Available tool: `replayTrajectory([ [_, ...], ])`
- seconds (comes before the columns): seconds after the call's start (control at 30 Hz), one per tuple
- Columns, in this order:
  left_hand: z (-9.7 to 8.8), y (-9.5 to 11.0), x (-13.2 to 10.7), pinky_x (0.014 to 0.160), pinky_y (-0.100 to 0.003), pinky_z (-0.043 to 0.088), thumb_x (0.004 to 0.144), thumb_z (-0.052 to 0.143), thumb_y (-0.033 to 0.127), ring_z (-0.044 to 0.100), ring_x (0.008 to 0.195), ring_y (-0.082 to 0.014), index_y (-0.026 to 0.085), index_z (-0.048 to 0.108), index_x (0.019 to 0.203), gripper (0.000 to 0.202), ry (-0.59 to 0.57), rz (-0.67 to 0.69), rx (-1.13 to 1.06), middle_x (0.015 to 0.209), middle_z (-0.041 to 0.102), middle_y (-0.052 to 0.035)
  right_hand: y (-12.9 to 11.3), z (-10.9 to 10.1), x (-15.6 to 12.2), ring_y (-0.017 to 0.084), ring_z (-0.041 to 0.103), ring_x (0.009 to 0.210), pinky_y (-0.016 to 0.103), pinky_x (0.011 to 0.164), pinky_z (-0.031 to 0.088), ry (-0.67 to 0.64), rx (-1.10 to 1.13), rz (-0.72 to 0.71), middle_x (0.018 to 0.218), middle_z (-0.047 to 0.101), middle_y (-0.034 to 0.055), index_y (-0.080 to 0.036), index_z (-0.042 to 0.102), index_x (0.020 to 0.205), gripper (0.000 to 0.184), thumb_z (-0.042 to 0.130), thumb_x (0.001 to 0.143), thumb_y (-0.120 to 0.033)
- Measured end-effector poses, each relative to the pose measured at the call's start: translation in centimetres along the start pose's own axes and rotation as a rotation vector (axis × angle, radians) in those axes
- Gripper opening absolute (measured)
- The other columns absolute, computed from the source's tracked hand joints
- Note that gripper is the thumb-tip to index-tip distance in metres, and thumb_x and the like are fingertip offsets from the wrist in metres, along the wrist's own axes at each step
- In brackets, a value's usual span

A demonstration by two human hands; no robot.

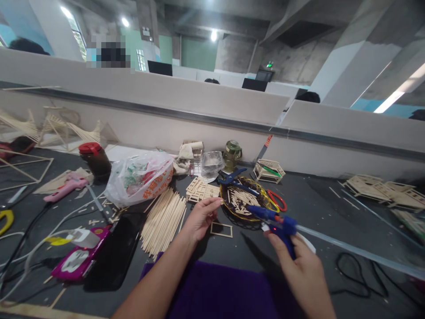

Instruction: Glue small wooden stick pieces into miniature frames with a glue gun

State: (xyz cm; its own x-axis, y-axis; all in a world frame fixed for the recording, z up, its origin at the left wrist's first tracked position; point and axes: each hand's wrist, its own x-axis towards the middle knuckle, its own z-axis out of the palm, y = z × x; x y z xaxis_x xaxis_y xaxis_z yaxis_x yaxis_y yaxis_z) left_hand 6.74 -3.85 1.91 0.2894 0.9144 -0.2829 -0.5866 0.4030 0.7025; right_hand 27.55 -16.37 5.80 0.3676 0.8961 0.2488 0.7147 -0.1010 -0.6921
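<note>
My right hand (300,263) is wrapped around the handle of a blue hot glue gun (282,225), its nozzle pointing left. A long clear glue stick (338,243) trails from the gun's back. My left hand (203,218) is closed in a pinch; whatever is between the fingertips is too small to make out. Just below those fingers a small rectangular stick frame (222,235) lies on the table. A yellow-rimmed basket (239,217) of short cut sticks sits between the hands, with blue-handled pliers (232,176) across it. Left of my left hand spreads a pile of long wooden sticks (162,223).
Stick assemblies (202,190) lie behind my left hand. To the left are a plastic bag (139,177), a dark phone (114,252), a magenta power strip (78,261), a pink glue gun (66,187) and a red-lidded bottle (95,163). Black cable (361,288) loops at right.
</note>
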Motion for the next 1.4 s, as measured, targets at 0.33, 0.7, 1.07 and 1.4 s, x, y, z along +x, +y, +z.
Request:
replayTrajectory([
  [0.33, -0.2, -0.5, 0.4, 0.049, -0.017, 0.034, 0.055, 0.086, 0.027, 0.045, 0.052, -0.0035, 0.016, 0.075, 0.079, 0.029, 0.112, 0.099, 0.103, 0.074, 0.066, -0.0006, 10.0, -4.7, 4.1, 0.023, 0.057, 0.041, 0.031, 0.045, 0.041, -0.168, -0.146, 0.362, 0.043, 0.057, 0.0015, -0.017, 0.065, 0.083, 0.054, 0.049, 0.073, -0.067],
  [0.7, 0.0, -0.6, 0.4, 0.052, -0.016, 0.035, 0.055, 0.085, 0.028, 0.042, 0.049, -0.0012, 0.015, 0.074, 0.078, 0.029, 0.089, 0.062, 0.135, 0.069, 0.061, 0.0022, 11.9, -2.3, 5.1, 0.032, 0.064, 0.084, 0.04, 0.068, 0.044, -0.09, -0.739, 0.187, 0.09, 0.067, 0.0189, -0.016, 0.07, 0.091, 0.051, 0.035, 0.087, -0.053],
  [1.07, -0.1, -0.6, 0.4, 0.053, -0.018, 0.036, 0.054, 0.085, 0.027, 0.047, 0.051, -0.0032, 0.016, 0.073, 0.077, 0.028, 0.085, 0.035, 0.088, 0.07, 0.064, 0.0019, 1.8, 5.5, 11.7, 0.016, 0.059, 0.071, 0.024, 0.061, 0.034, -0.322, -0.415, -0.256, 0.077, 0.065, 0.001, -0.021, 0.058, 0.077, 0.021, 0.049, 0.088, -0.037],
  [1.4, 0.3, -0.5, 0.2, 0.049, -0.019, 0.034, 0.052, 0.086, 0.027, 0.04, 0.045, -0.0027, 0.014, 0.073, 0.077, 0.031, 0.08, -0.004, 0.055, 0.057, 0.056, 0.0045, 1.4, 9.6, 14.0, 0.019, 0.06, 0.091, 0.025, 0.071, 0.036, -0.413, -0.602, -0.383, 0.091, 0.069, 0.0065, -0.022, 0.07, 0.083, 0.017, 0.053, 0.085, -0.02],
])
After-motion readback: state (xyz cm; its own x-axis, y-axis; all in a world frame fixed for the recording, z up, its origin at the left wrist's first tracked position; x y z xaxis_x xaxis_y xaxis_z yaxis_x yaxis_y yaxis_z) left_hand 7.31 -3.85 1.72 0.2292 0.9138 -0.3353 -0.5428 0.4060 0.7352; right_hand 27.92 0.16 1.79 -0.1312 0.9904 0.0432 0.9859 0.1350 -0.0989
